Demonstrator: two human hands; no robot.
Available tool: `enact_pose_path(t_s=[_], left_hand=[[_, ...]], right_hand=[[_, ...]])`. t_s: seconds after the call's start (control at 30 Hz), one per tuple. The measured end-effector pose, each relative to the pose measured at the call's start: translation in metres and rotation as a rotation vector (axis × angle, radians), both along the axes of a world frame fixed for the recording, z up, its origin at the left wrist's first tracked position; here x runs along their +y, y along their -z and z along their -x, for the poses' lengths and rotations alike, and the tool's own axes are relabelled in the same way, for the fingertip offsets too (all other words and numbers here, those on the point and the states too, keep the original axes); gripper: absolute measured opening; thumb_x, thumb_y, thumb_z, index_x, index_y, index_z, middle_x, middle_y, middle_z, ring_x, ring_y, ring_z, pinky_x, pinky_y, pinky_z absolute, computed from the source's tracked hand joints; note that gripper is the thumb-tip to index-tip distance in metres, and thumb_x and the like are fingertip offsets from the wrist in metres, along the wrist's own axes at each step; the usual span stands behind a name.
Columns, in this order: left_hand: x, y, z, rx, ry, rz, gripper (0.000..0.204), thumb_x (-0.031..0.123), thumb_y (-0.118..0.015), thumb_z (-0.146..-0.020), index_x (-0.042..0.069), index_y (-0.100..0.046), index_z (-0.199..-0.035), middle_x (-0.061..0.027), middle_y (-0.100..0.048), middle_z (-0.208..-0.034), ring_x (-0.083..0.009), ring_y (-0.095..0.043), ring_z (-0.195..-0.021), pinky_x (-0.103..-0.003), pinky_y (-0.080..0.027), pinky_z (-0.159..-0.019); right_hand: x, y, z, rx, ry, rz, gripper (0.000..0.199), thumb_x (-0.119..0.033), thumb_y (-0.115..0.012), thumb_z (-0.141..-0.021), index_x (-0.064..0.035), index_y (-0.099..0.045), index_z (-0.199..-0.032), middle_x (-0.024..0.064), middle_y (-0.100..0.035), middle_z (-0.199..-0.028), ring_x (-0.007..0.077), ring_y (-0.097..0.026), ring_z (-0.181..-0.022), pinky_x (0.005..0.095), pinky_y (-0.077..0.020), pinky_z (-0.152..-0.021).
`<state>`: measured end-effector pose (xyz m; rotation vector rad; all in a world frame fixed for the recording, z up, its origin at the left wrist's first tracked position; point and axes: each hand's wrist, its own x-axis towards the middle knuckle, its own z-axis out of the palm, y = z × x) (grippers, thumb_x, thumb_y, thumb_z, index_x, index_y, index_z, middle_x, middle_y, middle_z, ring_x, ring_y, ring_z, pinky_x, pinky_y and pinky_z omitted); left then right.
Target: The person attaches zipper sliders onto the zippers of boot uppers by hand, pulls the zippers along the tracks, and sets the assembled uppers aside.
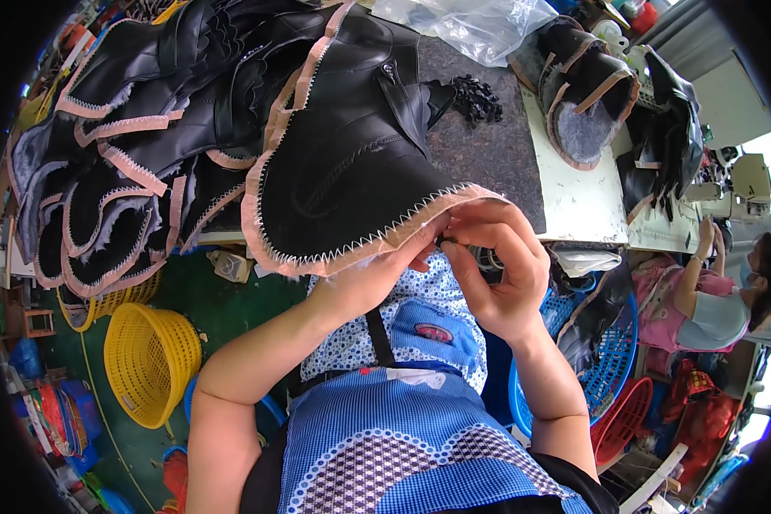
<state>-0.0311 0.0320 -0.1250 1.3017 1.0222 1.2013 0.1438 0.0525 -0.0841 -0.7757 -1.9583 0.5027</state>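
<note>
A: Step in hand?
B: Seemingly edge work on the black boot piece (343, 163), which overhung the near side of the table (578, 201). Left hand (364, 283) gripped its rim (355, 259); right hand (507, 265) pinched narrowly there, on what I couldn't tell.
A: Next move?
B: Probably needed a steady rim.
A: Looks?
B: Smooth, pink-bordered, white zigzag stitching, 1 strap (400, 103).

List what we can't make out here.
Head view: part of left grip, behind the black boot upper.
Head view: whatever right grip pinches, if anything; its fingers cover it.
Head view: far end of clear plastic, cut off by top edge.
Head view: individual black scraps, too small.
</note>
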Motion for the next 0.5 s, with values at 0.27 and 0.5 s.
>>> enact_pose_path(t_s=[0.27, 0.5], left_hand=[[0.003, -0.015, 0.000, -0.105, 0.025, 0.186, 0.028, 0.025, -0.060, -0.098, 0.008, -0.066, -0.119, -0.0006, -0.064, -0.084, -0.0071, -0.061, -0.073, -0.023, -0.053, -0.065], [0.012, -0.019, 0.002, -0.138, 0.191, 0.092, 0.029, 0.024, -0.061, -0.097, 0.008, -0.067, -0.120, 0.0000, -0.065, -0.083, -0.0057, -0.060, -0.076, -0.018, -0.048, -0.069]], right_hand=[[0.018, 0.004, -0.002, 0.123, -0.003, 0.153, 0.012, 0.007, -0.068, -0.077, 0.0039, -0.063, -0.088, 0.0141, -0.066, -0.086, 0.0236, -0.067, -0.077, 0.0290, -0.0504, -0.068], [0.015, 0.003, -0.001, 0.227, -0.023, 0.335, 0.011, 0.006, -0.068, -0.081, 0.0037, -0.064, -0.090, 0.0124, -0.066, -0.091, 0.0202, -0.067, -0.083, 0.0282, -0.0517, -0.074]])
